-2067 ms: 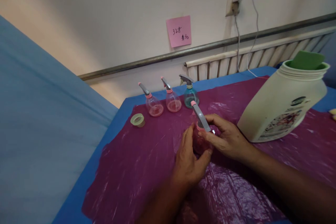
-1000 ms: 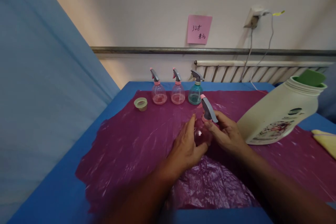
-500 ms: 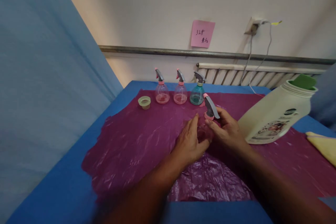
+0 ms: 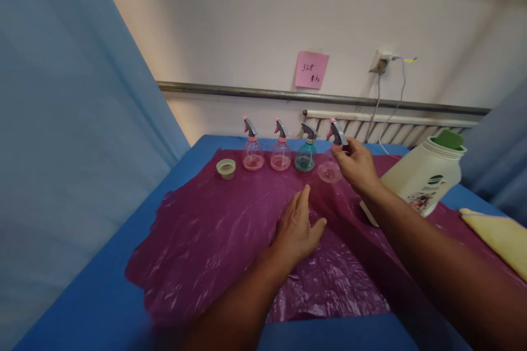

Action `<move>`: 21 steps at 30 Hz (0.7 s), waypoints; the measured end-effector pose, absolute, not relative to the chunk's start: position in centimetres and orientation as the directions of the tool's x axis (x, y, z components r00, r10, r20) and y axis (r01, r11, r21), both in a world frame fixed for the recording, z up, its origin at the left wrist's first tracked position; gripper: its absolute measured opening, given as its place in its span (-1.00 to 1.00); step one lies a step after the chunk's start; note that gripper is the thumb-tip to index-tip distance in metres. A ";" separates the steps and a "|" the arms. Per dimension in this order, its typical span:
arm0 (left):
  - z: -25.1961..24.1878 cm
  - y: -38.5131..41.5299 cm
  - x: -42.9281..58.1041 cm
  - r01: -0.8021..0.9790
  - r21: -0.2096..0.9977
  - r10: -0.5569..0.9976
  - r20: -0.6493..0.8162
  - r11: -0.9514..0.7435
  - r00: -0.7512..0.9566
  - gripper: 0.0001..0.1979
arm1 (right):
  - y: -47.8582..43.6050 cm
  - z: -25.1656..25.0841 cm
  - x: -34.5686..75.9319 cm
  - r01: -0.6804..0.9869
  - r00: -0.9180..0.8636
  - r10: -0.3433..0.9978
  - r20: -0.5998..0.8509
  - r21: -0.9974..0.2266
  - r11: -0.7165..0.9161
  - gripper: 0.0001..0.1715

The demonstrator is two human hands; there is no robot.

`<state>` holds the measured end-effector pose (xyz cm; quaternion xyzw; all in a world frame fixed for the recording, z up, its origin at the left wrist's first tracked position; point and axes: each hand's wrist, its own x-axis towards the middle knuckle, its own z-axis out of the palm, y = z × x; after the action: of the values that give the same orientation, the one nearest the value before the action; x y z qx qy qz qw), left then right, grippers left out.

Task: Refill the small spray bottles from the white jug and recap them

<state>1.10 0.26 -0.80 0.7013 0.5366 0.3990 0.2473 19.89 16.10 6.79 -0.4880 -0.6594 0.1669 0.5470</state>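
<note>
My right hand (image 4: 357,164) grips a pink spray bottle (image 4: 329,171) by its neck, just below the grey and pink trigger head. The bottle is upright, at the right end of a row; whether its base touches the sheet I cannot tell. To its left stand a teal spray bottle (image 4: 305,160) and two pink ones, a middle bottle (image 4: 280,158) and a left bottle (image 4: 252,157), with a little liquid low inside. My left hand (image 4: 297,227) holds nothing, its thumb and fingers apart over the purple plastic sheet (image 4: 222,236), nearer to me than the row.
A pale green cup (image 4: 226,169) sits left of the bottles. Right of my right hand a large cream jug (image 4: 428,178) leans, with a green piece in its mouth. A folded yellow cloth (image 4: 496,233) lies at the far right. Behind the blue table run a pipe (image 4: 255,93) and a radiator (image 4: 395,120).
My right hand has carried the pink spray bottle forward, away from me, to the right of the teal one. My left hand has let go of it and stays behind. The view has tilted up slightly.
</note>
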 end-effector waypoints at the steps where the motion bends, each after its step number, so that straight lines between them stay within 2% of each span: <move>1: -0.8 0.2 1.1 0.556 0.773 0.948 0.300 -0.306 0.105 -0.10 | 17.0 7.0 19.7 0.484 0.112 0.818 0.565 -0.750 0.451 -0.45; 10: -0.5 -0.2 1.1 0.542 0.781 0.946 0.308 -0.310 0.098 -0.15 | 23.8 5.5 18.6 0.537 0.309 0.790 0.530 -0.782 0.315 -0.50; 21: -0.2 -0.3 1.2 0.567 0.771 0.954 0.279 -0.290 0.109 -0.15 | 26.4 1.2 19.1 0.466 0.316 0.837 0.447 -0.842 0.273 -0.55</move>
<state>1.22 -0.35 -0.21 0.7022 0.5416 0.3899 0.2481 19.13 26.37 1.20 -0.5801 -0.5614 0.1636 0.5671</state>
